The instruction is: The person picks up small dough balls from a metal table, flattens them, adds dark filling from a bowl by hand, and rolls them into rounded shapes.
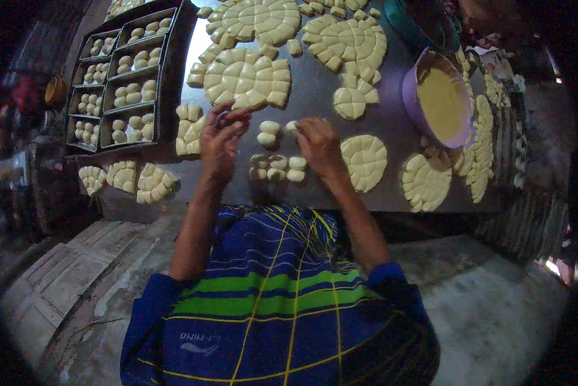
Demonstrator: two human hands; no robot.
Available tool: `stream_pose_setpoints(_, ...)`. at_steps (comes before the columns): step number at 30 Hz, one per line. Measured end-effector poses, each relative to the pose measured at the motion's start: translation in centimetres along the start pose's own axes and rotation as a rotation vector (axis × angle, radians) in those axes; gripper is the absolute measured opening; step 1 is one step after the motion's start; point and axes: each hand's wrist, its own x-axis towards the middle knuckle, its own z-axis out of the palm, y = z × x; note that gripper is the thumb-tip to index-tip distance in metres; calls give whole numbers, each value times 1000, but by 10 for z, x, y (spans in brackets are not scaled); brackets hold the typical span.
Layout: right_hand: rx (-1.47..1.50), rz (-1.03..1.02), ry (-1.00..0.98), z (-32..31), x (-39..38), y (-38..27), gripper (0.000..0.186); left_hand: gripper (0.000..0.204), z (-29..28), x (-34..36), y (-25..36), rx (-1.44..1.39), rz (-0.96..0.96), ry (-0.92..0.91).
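My right hand [320, 147] is bent over the table, its fingertips closed on a small dough ball [292, 126]. To the left of that ball lies a pair of dough balls [268, 133], one touching the other. Nearer to me is a short row of paired dough balls [296, 169]. My left hand [222, 143] is raised with its fingers loosely bent and apart, and I see nothing in it. Close beside it are a cut dough piece [189, 132] and a large round of dough scored into chunks [247, 78].
Black compartmented trays [163, 106] of dough balls stand at the left. A purple basin [415, 109] holding yellow stuff sits at the right, with a green tub [417, 22] behind. Scored dough rounds [365, 162] and dough wedges [155, 183] are spread over the dark table [314, 193].
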Motion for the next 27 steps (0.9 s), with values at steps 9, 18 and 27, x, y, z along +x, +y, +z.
stream_pose_setpoints(9, 107, -2, -203, 12, 3, -1, 16, 41, -66, -20, 23, 4, 37, 267)
stream_pose_setpoints(18, -36, 41, 147, 8, 124, 51, 16, 42, -76, -27, 6, -86, 33, 297)
stream_pose_setpoints(27, -95, 285, 178, 71, 206, 94, 20, 29, -41, -36, 21, 151, 58, 381)
